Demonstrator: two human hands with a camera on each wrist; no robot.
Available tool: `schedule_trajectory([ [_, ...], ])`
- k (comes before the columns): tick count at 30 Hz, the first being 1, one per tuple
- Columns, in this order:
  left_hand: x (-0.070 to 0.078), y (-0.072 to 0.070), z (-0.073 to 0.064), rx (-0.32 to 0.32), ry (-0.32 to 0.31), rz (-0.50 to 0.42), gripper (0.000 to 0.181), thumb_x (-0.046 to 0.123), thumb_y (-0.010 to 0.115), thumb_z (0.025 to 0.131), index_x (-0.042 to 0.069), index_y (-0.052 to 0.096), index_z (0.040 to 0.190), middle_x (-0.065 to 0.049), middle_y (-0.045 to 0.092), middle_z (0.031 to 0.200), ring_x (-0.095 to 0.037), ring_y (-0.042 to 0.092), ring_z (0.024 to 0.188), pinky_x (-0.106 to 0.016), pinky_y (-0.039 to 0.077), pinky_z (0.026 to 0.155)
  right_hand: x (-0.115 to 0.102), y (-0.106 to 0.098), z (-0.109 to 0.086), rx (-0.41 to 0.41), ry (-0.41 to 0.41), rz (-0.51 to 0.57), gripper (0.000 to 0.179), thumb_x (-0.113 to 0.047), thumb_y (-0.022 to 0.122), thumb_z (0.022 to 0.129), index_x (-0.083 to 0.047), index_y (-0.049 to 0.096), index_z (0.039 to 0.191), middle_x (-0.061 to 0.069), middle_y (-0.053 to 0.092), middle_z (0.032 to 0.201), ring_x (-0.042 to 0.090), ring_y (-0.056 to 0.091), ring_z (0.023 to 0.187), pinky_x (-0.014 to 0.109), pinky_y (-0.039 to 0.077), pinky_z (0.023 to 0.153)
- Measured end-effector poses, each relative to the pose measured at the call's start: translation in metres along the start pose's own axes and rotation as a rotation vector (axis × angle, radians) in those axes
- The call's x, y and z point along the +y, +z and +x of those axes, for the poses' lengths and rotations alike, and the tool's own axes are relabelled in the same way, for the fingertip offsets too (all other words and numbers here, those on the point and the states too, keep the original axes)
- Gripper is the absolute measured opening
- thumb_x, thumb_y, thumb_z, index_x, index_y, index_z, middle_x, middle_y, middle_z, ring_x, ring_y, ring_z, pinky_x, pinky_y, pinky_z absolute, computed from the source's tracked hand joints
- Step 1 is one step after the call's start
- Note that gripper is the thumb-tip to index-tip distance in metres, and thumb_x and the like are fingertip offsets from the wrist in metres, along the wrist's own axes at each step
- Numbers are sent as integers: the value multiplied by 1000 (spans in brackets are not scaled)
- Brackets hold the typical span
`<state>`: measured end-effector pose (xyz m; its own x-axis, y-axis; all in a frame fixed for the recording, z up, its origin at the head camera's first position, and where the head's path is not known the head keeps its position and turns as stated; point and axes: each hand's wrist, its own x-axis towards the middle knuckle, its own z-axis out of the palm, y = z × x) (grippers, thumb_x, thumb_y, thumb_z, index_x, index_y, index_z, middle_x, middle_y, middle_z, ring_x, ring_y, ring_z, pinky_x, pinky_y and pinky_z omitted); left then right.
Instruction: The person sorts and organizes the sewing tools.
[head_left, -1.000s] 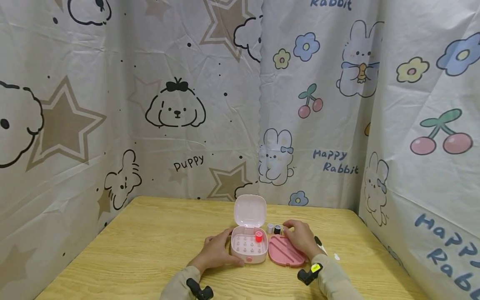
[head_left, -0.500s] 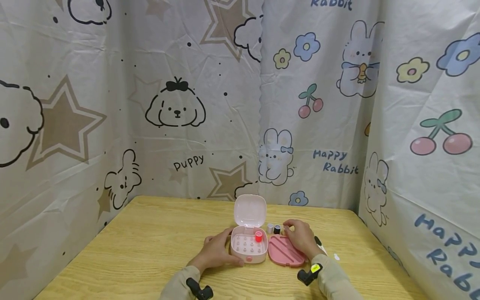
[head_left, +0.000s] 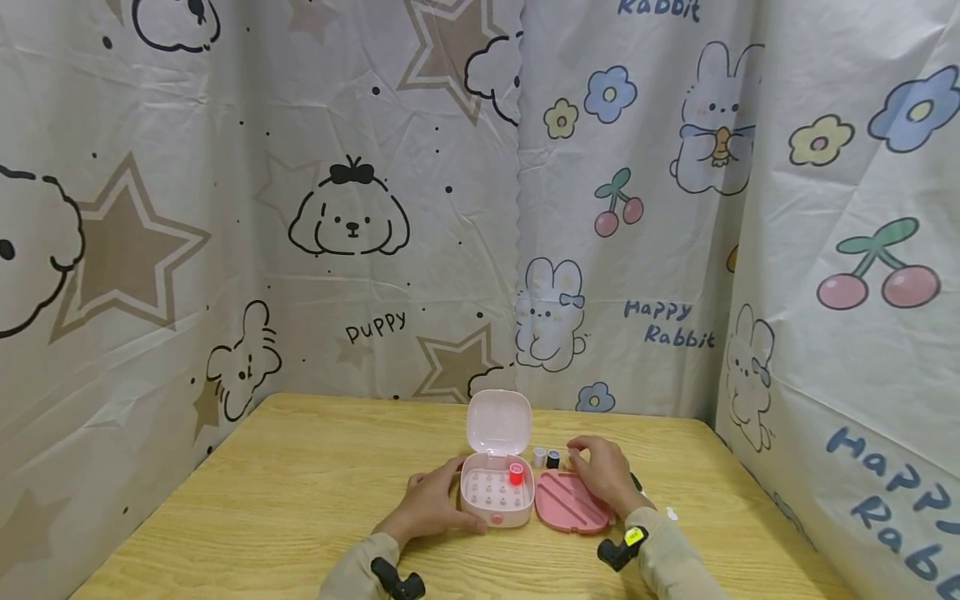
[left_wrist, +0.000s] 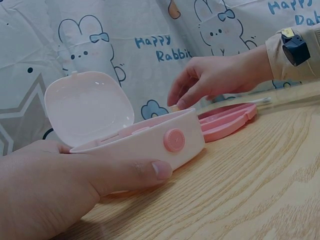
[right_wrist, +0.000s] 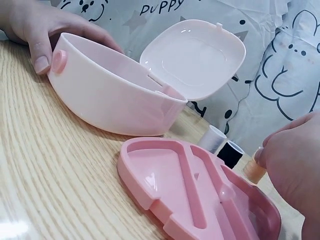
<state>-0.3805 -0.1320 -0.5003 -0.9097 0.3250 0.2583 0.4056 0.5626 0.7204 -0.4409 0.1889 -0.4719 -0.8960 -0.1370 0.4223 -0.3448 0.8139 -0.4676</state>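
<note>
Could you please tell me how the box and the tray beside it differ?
The box is pale pink, the tray a deeper pink. The box is deep, with an open lid; the tray is shallow, with long grooves. The box carries a round front button; the tray shows a notched edge. Both have rounded outlines.

Orange spool (right_wrist: 253, 173) partly covered, right hand (right_wrist: 294, 159) cropped (right wrist view)

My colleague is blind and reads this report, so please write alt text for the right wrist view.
The right hand pinches an orange spool beside a black spool and a white spool, beyond a pink tray. The left hand holds a pale pink box with its lid raised, on a wood-grain table.
</note>
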Motion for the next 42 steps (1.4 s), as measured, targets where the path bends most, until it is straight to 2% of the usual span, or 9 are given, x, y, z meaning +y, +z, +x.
schedule_trajectory([
  [11, -3, 1, 2, -3, -2, 6, 113, 55, 95, 65, 11, 44, 155, -6, 51, 154, -30, 47, 139, -61, 21, 102, -12, -6, 3, 17, -59, 11, 16, -11, 74, 95, -6, 78, 109, 7, 75, 105, 36, 67, 110, 55, 49, 95],
  [15, -3, 1, 2, 1, -1, 12, 113, 55, 95, 64, 11, 44, 155, -6, 51, 154, -30, 47, 139, -61, 20, 102, -15, -7, 3, 4, -44, 29, 16, -11, 74, 96, -6, 78, 110, 7, 74, 106, 36, 66, 111, 55, 48, 96],
  [29, -2, 1, 2, 1, -15, 39, 114, 57, 95, 65, 10, 43, 156, -8, 52, 153, -29, 48, 138, -59, 23, 99, -31, -12, 3, -82, -21, 210, 20, -10, 75, 96, -7, 76, 115, 4, 73, 110, 38, 62, 118, 57, 46, 101],
  [35, -4, 1, 1, 1, -14, 42, 114, 58, 94, 65, 10, 44, 155, -8, 53, 152, -29, 49, 137, -59, 24, 99, -39, -13, 4, -102, -29, 267, 19, -11, 76, 95, -10, 77, 114, 4, 73, 115, 38, 61, 120, 59, 44, 102],
  [42, -4, 1, 1, 1, 5, 34, 113, 58, 94, 66, 10, 44, 155, -7, 53, 152, -28, 49, 137, -59, 23, 98, -46, -13, 5, -113, -56, 324, 18, -12, 77, 95, -7, 78, 112, 6, 74, 115, 36, 63, 117, 58, 46, 101],
])
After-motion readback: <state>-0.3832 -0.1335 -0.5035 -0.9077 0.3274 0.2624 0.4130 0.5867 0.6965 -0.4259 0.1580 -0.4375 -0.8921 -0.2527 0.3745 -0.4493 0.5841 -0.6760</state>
